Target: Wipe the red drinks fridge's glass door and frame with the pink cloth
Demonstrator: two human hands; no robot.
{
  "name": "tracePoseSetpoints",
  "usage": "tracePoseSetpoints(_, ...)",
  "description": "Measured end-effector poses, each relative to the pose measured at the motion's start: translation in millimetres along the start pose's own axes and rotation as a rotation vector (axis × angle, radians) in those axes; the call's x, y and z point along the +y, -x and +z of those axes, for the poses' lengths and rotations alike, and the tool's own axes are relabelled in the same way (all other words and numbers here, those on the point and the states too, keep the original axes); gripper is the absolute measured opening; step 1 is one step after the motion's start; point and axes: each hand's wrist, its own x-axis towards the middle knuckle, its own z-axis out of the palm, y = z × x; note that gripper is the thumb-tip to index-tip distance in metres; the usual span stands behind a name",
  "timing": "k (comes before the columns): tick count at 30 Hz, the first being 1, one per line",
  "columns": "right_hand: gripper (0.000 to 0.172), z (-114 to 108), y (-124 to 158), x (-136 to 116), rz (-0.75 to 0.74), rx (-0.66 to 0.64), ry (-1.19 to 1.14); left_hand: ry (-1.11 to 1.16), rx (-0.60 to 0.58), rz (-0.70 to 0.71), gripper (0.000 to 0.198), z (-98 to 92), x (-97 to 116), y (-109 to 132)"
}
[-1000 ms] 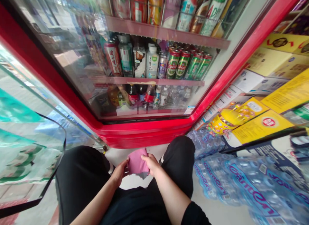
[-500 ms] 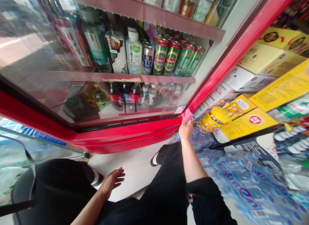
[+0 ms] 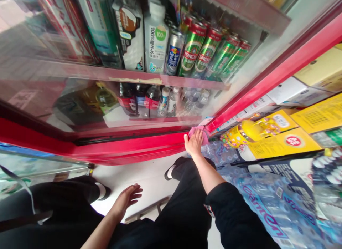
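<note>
My right hand (image 3: 194, 142) presses a pink cloth (image 3: 204, 135) against the lower right corner of the red fridge door frame (image 3: 149, 143). Its fingers lie over the cloth, with the thumb out to the left. Over the floor, my left hand (image 3: 127, 199) hangs open and empty, its fingers loosely apart. Behind the glass, a shelf carries green beer cans (image 3: 192, 47), a Red Bull can (image 3: 174, 53) and a white coconut water bottle (image 3: 155, 38). Below them stand several small bottles (image 3: 152, 99), partly blurred by reflections.
On the right, wrapped packs of water bottles (image 3: 267, 206) sit beside my leg. Yellow boxes (image 3: 283, 145) and a yellow candy container (image 3: 237, 133) are stacked close to the fridge corner. A glass case (image 3: 40, 163) stands at the left.
My right hand has shifted left and slightly down with the pink cloth, from a bunched hold at the corner to fingers spread over it. The view has moved closer to the fridge. My left hand stays open.
</note>
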Motion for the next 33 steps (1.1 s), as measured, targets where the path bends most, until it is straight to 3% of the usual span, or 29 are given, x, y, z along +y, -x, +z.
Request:
tracePoseSetpoints(6, 0.090, 19, 51, -56, -0.178, -0.020, 0.048, 0.044, -0.033, -0.028, 0.050, -8.8, 1, 4)
tracePoseSetpoints(12, 0.096, 40, 95, -113, -0.349, -0.051, 0.013, 0.104, -0.092, -0.024, 0.055, -21.5, -2, 9)
tracePoseSetpoints(23, 0.092, 60, 156, -203, -0.597, -0.162, -0.017, 0.186, -0.115, 0.018, 0.067, -34.8, -2, 19)
tracePoseSetpoints(33, 0.087, 85, 198, -285, -0.815, -0.223, -0.010, 0.224, -0.169, 0.051, 0.053, -33.2, -3, 26)
